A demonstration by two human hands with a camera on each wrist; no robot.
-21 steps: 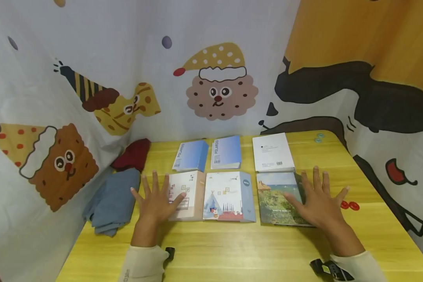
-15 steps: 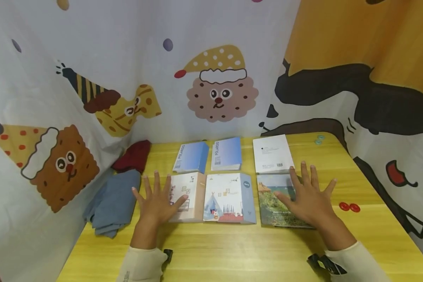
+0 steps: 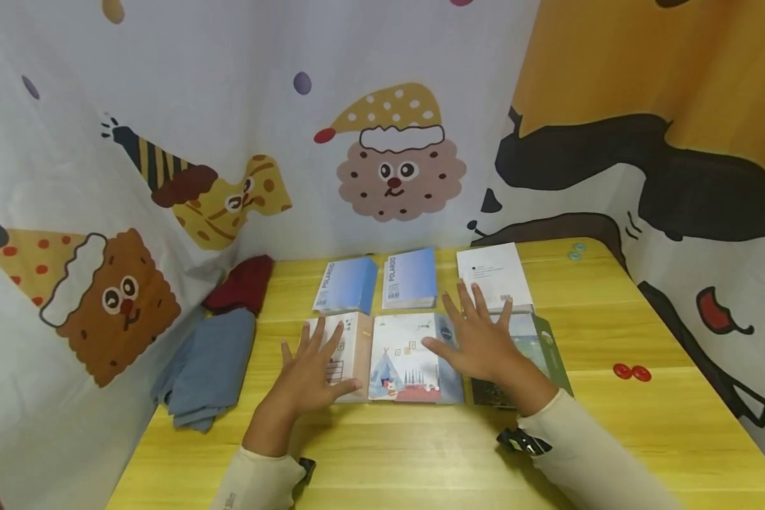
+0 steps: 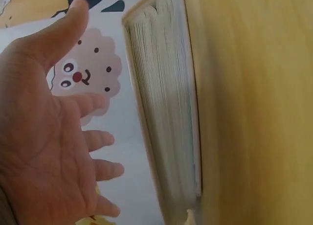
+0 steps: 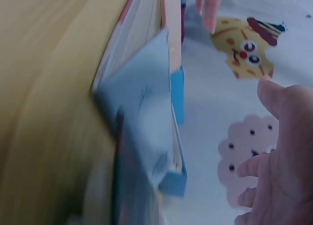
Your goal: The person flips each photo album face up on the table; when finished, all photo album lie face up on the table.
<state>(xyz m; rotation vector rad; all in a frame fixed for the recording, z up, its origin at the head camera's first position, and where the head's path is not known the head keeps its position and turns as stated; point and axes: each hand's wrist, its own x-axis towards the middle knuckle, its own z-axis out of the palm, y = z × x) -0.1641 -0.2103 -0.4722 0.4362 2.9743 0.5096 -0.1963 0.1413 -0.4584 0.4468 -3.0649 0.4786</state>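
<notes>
My left hand (image 3: 309, 375) is spread above the beige-spined album (image 3: 360, 354) at the left of the front row. In the left wrist view a gap shows between that hand (image 4: 49, 137) and the album's page edges (image 4: 164, 102). Fingers spread, my right hand (image 3: 487, 340) hangs over the blue-spined tent album (image 3: 401, 361) and the landscape photo album (image 3: 551, 354), partly covering both. The right wrist view has this hand (image 5: 286, 156) apart from the blue album flap (image 5: 139, 102), which is blurred. Neither hand holds anything.
Behind stand two blue Polaroid albums (image 3: 347, 283) (image 3: 411, 280) and a white album (image 3: 494, 273). Folded grey-blue cloth (image 3: 213, 368) and dark red cloth (image 3: 242, 283) lie left. Red rings (image 3: 631, 372) and teal rings (image 3: 576, 251) are at right. A printed curtain (image 3: 389, 42) borders the table.
My right hand has moved left from the landscape album toward the tent album, uncovering the red rings. My left hand has shifted slightly right and turned. The albums stay in place.
</notes>
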